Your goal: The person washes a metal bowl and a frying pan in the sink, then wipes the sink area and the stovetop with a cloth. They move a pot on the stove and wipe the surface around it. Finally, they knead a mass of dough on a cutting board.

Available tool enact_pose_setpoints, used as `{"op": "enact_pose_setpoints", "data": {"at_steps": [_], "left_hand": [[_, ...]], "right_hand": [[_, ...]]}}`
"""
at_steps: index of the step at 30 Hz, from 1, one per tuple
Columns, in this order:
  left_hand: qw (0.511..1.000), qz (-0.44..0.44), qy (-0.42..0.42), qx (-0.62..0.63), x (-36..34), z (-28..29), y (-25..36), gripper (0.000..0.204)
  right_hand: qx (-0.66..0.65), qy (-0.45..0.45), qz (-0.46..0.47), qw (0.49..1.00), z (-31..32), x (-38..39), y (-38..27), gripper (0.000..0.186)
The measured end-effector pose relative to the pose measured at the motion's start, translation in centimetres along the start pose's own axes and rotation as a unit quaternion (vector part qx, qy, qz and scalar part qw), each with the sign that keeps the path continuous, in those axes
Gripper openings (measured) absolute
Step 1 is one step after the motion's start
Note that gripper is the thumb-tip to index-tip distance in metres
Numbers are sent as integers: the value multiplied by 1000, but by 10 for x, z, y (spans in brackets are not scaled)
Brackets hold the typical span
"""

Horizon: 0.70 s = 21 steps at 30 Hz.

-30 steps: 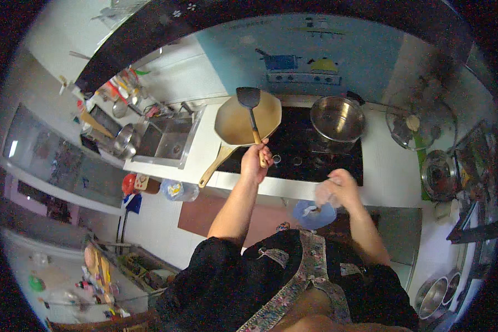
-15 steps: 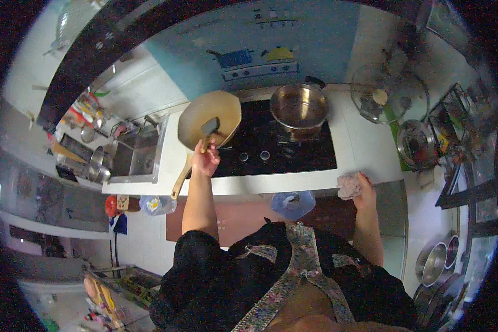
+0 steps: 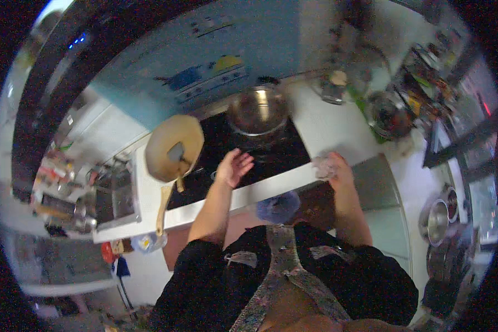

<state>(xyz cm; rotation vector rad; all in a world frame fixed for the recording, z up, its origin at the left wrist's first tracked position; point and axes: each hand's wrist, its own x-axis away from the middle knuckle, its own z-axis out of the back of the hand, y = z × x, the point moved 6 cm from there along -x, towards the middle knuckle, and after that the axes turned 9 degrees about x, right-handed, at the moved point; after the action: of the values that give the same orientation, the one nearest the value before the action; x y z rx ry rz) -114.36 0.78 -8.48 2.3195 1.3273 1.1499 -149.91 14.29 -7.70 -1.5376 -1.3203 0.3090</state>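
Observation:
My left hand (image 3: 235,167) hovers over the front of the black cooktop (image 3: 213,145), its fingers apart and nothing in it. To its left, a cream-coloured wok (image 3: 161,138) sits on the cooktop's left side with its long handle toward me. A spatula (image 3: 177,153) with a grey blade leans inside the wok, its handle end over the rim. My right hand (image 3: 341,171) grips a crumpled pale cloth (image 3: 323,167) at the counter's front edge. Behind the left hand, a shiny steel pot (image 3: 257,113) stands on the cooktop's right side.
A sink (image 3: 116,193) lies left of the wok. On the right of the counter (image 3: 326,122) are a glass lid (image 3: 337,86), a covered dish (image 3: 390,114) and a crowded rack (image 3: 426,77). A blue bag-lined bin (image 3: 278,207) hangs below the front edge.
My left hand has let go of the spatula, leaving it in the wok, and moved right over the cooktop. The view has turned. My right hand still holds the cloth.

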Motion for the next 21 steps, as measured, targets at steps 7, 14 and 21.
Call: {"op": "enact_pose_setpoints", "data": {"at_steps": [7, 14, 21], "left_hand": [[999, 11, 25, 23, -87, -28, 3, 25], [995, -96, 17, 18, -93, -32, 6, 27], [982, -170, 49, 64, 4, -56, -51, 31]], "right_hand": [[-8, 130, 39, 991, 94, -89, -64, 27], [-1, 139, -87, 986, 213, -213, -130, 49], [-71, 1, -114, 991, 278, -299, -109, 62]]}}
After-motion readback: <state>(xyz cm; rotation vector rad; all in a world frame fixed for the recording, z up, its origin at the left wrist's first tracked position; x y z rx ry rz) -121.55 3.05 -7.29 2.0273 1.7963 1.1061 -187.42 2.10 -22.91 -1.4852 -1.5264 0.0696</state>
